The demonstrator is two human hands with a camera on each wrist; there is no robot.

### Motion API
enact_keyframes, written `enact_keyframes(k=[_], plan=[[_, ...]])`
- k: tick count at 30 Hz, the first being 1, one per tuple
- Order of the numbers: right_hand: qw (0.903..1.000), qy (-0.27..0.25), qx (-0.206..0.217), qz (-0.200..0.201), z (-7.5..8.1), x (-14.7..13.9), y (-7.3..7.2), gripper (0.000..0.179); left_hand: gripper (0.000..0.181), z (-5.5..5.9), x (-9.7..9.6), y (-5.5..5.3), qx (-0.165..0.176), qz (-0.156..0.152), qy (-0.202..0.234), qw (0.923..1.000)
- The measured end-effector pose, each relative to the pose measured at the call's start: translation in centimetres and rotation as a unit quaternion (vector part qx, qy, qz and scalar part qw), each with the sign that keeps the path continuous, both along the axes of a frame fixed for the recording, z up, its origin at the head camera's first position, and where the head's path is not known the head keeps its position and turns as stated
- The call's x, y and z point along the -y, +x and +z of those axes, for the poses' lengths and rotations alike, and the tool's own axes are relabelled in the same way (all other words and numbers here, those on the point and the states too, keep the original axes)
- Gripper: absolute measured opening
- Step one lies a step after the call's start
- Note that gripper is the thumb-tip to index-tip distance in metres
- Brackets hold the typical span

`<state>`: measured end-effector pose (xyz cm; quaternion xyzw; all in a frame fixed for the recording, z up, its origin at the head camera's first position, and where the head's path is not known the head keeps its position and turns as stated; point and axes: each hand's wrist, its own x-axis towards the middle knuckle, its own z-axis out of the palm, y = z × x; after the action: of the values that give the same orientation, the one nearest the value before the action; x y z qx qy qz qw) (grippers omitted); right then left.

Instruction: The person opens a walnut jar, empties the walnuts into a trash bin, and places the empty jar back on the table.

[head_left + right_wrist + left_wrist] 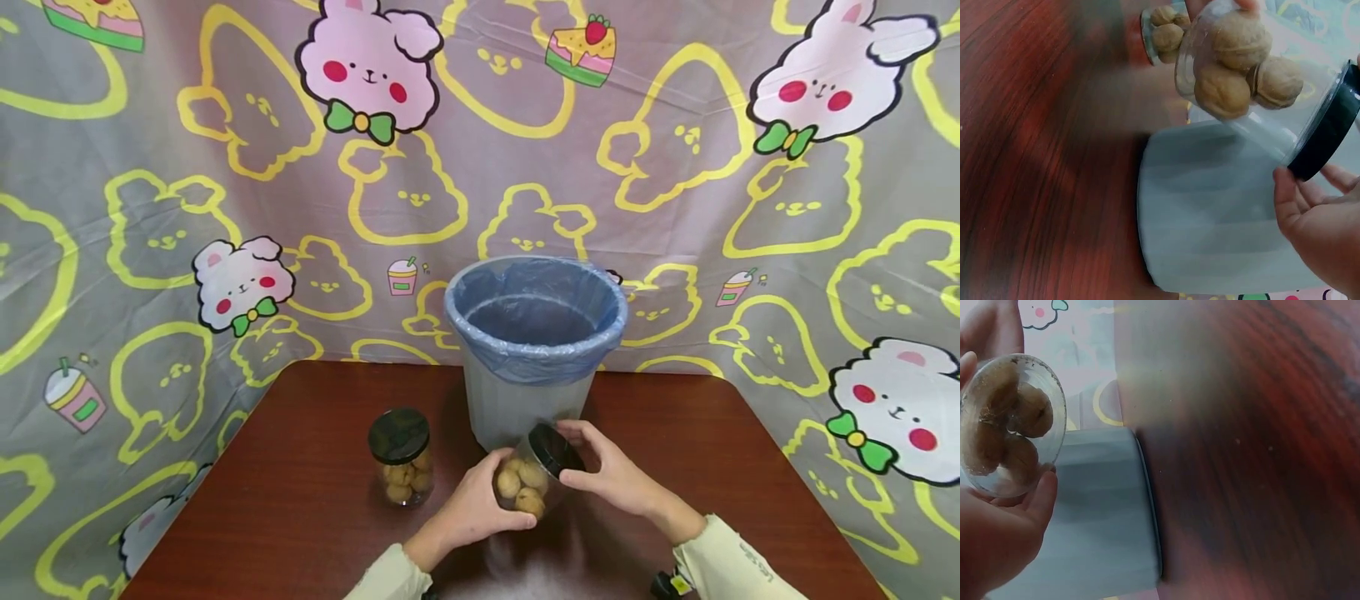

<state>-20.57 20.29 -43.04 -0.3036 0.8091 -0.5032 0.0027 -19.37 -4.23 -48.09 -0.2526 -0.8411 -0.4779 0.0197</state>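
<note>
A clear jar (552,492) of walnuts (1222,92) is held tilted above the table, its black lid (556,450) toward the right. My left hand (480,500) grips the jar round its base end, and in the left wrist view the walnuts show through the round bottom (1054,447). My right hand (611,475) holds the black lid by its edge between thumb and fingers. The lid sits on the jar's mouth in the right wrist view. A second walnut jar (402,483) with a black lid stands upright left of my left hand.
Right behind the hands stands a grey bin (517,408) lined with a blue plastic bag (547,358). The dark red-brown table (315,500) carries everything. A patterned cloth (517,167) hangs behind and at both sides.
</note>
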Motion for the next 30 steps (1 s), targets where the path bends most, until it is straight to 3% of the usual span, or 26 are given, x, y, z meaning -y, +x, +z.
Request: enact_keyframes(k=[8,13,16,24,30], plan=[[0.9985,-0.018,-0.008,0.051,0.1,-0.8,-0.4,0.062,0.081,0.3,0.2,-0.1,0.005,-0.023,0.026,0.9994],[0.9935,-0.045,0.018,0.103,0.3,-1.2,-0.7,0.066,0.082,0.3,0.2,-0.1,0.004,-0.025,0.027,0.9993],[0.9912,-0.055,0.035,0.115,0.3,-1.0,-0.7,0.065,0.082,0.3,0.1,-0.2,0.0,-0.017,0.024,0.9996],[0.9996,-0.007,0.028,-0.001,0.1,0.3,0.1,0.057,0.084,0.1,-0.1,-0.2,-0.003,-0.005,0.027,0.9996],[0.9989,-0.006,0.033,-0.035,0.1,1.0,0.3,0.057,0.083,-0.1,-0.3,-0.2,-0.005,-0.003,0.026,0.9996]])
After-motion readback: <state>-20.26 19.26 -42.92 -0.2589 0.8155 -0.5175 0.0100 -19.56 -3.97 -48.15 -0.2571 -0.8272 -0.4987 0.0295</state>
